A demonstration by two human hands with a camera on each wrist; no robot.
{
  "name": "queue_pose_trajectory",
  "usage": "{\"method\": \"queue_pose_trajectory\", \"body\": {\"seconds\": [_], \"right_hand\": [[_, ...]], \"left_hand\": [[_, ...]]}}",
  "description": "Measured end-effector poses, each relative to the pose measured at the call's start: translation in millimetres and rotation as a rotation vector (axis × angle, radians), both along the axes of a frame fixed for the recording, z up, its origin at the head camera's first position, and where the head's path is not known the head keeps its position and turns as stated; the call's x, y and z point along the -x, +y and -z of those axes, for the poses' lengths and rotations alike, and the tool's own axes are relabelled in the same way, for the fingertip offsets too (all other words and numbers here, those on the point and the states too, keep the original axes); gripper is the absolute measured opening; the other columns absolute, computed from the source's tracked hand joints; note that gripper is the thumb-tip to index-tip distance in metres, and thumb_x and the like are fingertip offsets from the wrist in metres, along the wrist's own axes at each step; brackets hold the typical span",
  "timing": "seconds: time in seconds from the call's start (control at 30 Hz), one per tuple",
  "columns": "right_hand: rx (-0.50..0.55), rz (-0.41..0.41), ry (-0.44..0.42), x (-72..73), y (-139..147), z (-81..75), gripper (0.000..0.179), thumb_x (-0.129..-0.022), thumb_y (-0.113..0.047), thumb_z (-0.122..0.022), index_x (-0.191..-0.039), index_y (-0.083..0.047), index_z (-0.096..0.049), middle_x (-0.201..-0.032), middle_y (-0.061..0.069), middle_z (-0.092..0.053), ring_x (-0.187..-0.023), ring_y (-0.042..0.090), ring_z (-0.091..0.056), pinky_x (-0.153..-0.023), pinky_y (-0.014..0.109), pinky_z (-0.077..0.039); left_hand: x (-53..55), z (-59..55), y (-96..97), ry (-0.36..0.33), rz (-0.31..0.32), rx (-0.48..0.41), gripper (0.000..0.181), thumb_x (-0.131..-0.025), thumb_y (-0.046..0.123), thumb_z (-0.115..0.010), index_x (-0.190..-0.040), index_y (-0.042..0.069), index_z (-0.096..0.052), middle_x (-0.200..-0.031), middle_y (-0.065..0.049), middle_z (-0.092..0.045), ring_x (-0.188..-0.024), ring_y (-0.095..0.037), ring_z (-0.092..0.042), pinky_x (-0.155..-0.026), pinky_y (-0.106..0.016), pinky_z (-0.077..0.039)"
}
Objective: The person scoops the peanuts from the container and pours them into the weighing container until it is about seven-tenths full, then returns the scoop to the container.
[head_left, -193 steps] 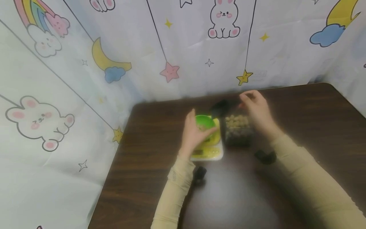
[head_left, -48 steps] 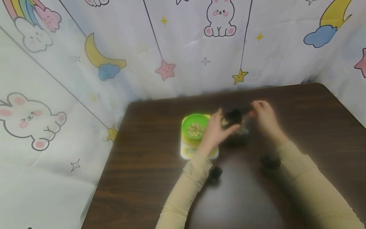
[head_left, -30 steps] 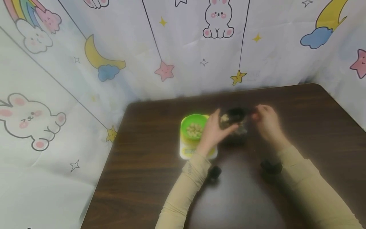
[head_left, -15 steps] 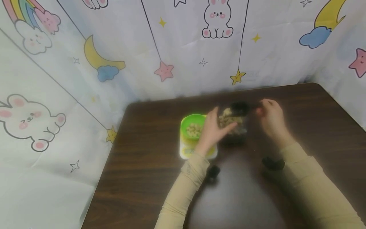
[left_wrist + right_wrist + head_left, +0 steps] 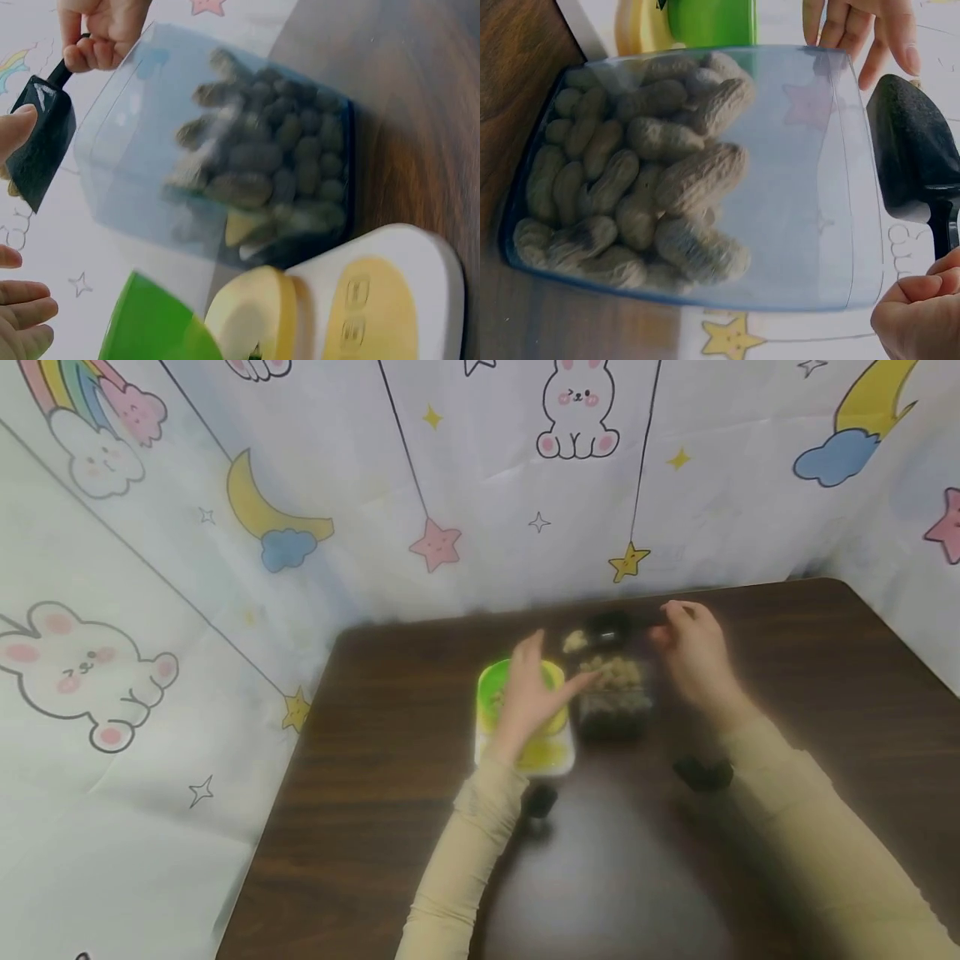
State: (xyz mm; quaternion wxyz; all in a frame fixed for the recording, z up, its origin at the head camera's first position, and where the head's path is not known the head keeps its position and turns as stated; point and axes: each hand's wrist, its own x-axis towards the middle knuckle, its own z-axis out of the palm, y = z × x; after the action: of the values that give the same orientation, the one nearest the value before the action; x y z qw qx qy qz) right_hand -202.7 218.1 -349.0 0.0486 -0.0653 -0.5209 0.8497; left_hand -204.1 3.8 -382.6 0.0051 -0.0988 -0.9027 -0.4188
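My right hand [image 5: 697, 647] pinches the handle of a black scoop [image 5: 609, 628], held above the clear plastic bin [image 5: 802, 247] of unshelled peanuts [image 5: 697, 176]. Pale peanuts [image 5: 575, 642] show at the scoop's lip. With fingers spread and straight, my left hand [image 5: 525, 697] hovers over a green bowl [image 5: 491, 683], partly covering it; some peanuts show inside. The bowl sits on a white and yellow kitchen scale [image 5: 442, 277], left of the bin. In the left wrist view, my left thumb [image 5: 16, 129] overlaps the scoop's edge.
Everything stands on a dark wood table [image 5: 360, 760], near its far edge. A white cloth [image 5: 360, 452] printed with rabbits, stars and moons hangs behind and to the left. A small black object [image 5: 703, 772] shows beside the right forearm, another black object [image 5: 540, 802] beside the left.
The scoop has gone from dipping into the bin to above it, bearing peanuts at its lip. My left hand has shifted from the bin's near side leftward over the green bowl.
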Motion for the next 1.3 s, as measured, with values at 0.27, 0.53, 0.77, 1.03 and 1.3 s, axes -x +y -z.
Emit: {"method": "queue_pose_trajectory", "body": {"seconds": [0.27,0.53,0.77,1.03,1.3], "right_hand": [[-0.165,-0.058,0.004,5.0,-12.2,1.6,0.012,-0.096,-0.025,-0.050,-0.102,-0.015,-0.046,-0.068,-0.008,-0.058,-0.065,0.003,-0.056,-0.064,0.012,-0.048],[-0.455,-0.060,-0.031,9.9,-19.1,6.1,0.014,-0.096,-0.034,-0.048,-0.102,-0.022,-0.046,-0.065,-0.015,-0.061,-0.069,0.000,-0.057,-0.070,0.009,-0.047],[-0.654,-0.086,-0.069,14.5,-25.3,10.1,0.030,-0.097,-0.042,-0.042,-0.113,-0.017,-0.044,-0.070,-0.018,-0.057,-0.077,0.000,-0.056,-0.081,0.019,-0.047],[-0.760,-0.100,-0.099,16.0,-27.4,13.5,0.055,-0.095,-0.050,-0.041,-0.127,-0.005,-0.040,-0.073,-0.015,-0.059,-0.083,0.007,-0.057,-0.090,0.036,-0.047],[-0.824,-0.115,-0.086,17.1,-32.8,12.6,0.056,-0.095,-0.050,-0.039,-0.128,-0.005,-0.040,-0.087,0.000,-0.061,-0.080,0.007,-0.059,-0.088,0.043,-0.051]], "left_hand": [[2.6,7.4,-27.4,0.055,-0.075,0.024,0.101,-0.070,0.064,-0.067,-0.149,0.022,-0.019,-0.153,-0.007,-0.024,-0.139,-0.025,-0.029,-0.112,-0.046,-0.033],[0.1,26.7,-46.7,0.055,-0.104,0.002,0.108,-0.068,0.064,-0.070,-0.149,0.016,-0.018,-0.154,-0.012,-0.022,-0.140,-0.028,-0.026,-0.114,-0.047,-0.030],[-0.7,40.5,-51.1,0.021,-0.139,0.020,0.113,-0.063,0.064,-0.073,-0.149,0.016,-0.017,-0.154,-0.012,-0.021,-0.140,-0.030,-0.026,-0.111,-0.051,-0.032],[-0.1,56.6,-53.4,0.005,-0.142,0.047,0.119,-0.060,0.062,-0.077,-0.150,0.015,-0.015,-0.155,-0.013,-0.019,-0.141,-0.030,-0.024,-0.113,-0.052,-0.029],[-0.6,63.2,-55.2,0.011,-0.154,0.016,0.117,-0.055,0.064,-0.078,-0.147,0.020,-0.021,-0.152,-0.011,-0.025,-0.137,-0.027,-0.031,-0.110,-0.051,-0.033]]}}
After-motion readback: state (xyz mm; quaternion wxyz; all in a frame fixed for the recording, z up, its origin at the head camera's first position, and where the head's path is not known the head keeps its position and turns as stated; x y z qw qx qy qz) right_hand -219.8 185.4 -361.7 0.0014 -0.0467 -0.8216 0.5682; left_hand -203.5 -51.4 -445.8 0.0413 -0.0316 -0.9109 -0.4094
